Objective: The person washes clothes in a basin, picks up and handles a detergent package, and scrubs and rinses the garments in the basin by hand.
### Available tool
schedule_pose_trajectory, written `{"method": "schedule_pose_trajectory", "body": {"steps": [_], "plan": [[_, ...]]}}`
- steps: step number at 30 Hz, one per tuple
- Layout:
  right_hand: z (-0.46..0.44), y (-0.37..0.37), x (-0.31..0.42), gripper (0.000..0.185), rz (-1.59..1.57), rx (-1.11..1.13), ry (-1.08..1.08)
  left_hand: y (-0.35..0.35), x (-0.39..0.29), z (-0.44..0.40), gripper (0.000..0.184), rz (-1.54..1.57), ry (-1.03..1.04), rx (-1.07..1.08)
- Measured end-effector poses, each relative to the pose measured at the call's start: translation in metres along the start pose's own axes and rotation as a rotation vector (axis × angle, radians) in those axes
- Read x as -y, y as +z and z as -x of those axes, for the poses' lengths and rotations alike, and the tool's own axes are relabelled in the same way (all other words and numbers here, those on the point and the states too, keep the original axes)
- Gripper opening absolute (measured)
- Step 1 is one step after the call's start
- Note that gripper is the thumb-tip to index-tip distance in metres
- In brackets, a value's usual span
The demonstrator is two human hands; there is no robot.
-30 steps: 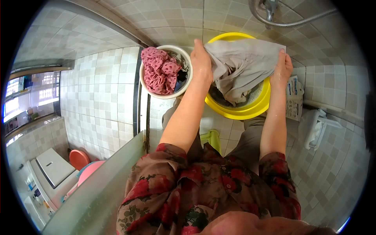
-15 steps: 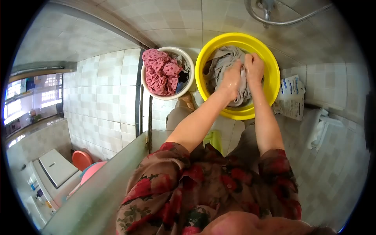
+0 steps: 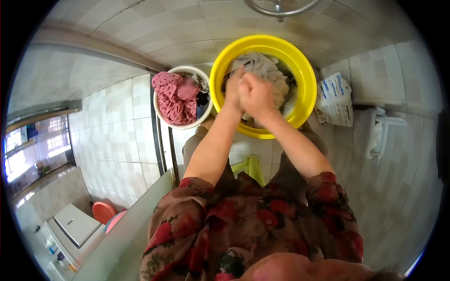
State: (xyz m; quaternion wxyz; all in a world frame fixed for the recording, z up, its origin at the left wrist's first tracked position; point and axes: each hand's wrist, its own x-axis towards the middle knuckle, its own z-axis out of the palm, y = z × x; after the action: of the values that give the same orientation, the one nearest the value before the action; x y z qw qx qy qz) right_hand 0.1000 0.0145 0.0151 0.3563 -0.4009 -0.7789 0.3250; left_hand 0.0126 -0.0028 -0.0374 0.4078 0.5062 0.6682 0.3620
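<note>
In the head view, the left hand (image 3: pixel 233 89) and the right hand (image 3: pixel 257 93) are close together over the big yellow tub (image 3: pixel 307 70). The right fingers are curled in like a fist. The left fingers are blurry and partly hidden behind the right hand, so I cannot tell how far open they are. I cannot tell what either hand has hold of.

The tub is round, with a smooth, shiny rim that looks like plastic. In it lie a soft, wrinkly grey cloth (image 3: pixel 253 61) and a bunched-up beige cloth (image 3: pixel 280 86), right by the hands.

There are two tubs here. The other is a smaller, round white tub (image 3: pixel 187 69), just beside the yellow one on its left. A crumpled pink cloth (image 3: pixel 173 103) with little dark marks is piled up in it, next to a dark cloth (image 3: pixel 203 98).

On the other side of the yellow tub is one crinkly white bag (image 3: pixel 335 98) with blue print. One green stool (image 3: pixel 253 169) is between the legs. One bendy metal hose (image 3: pixel 281 13) loops at the top.
</note>
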Motion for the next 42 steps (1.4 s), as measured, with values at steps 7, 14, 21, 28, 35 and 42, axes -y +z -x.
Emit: {"method": "schedule_pose_trajectory", "body": {"steps": [7, 14, 21, 28, 35, 42], "plan": [[-0.042, -0.018, -0.044, 0.023, 0.121, -0.032, 0.175, 0.0, -0.049, 0.004, 0.043, 1.157, -0.559, -0.207], [-0.025, -0.073, -0.038, 0.084, -0.13, 0.689, 0.184, -0.059, -0.031, -0.004, 0.051, 1.457, -0.392, -0.175], [-0.009, -0.035, -0.083, 0.045, 0.111, 0.539, 0.2, -0.067, -0.029, 0.013, 0.05, 1.421, -0.273, -0.265], [-0.017, -0.104, -0.059, 0.04, -0.734, 0.256, 0.638, -0.062, -0.01, 0.005, 0.064, 1.285, -0.149, -0.326], [-0.013, -0.133, -0.058, 0.036, -1.284, -0.055, 0.497, -0.004, -0.021, 0.008, 0.083, 0.292, -0.2, 0.062], [-0.014, -0.145, -0.061, 0.034, -1.428, -0.098, 0.477, 0.066, 0.012, 0.004, 0.02, 0.229, -0.116, 0.272]]}}
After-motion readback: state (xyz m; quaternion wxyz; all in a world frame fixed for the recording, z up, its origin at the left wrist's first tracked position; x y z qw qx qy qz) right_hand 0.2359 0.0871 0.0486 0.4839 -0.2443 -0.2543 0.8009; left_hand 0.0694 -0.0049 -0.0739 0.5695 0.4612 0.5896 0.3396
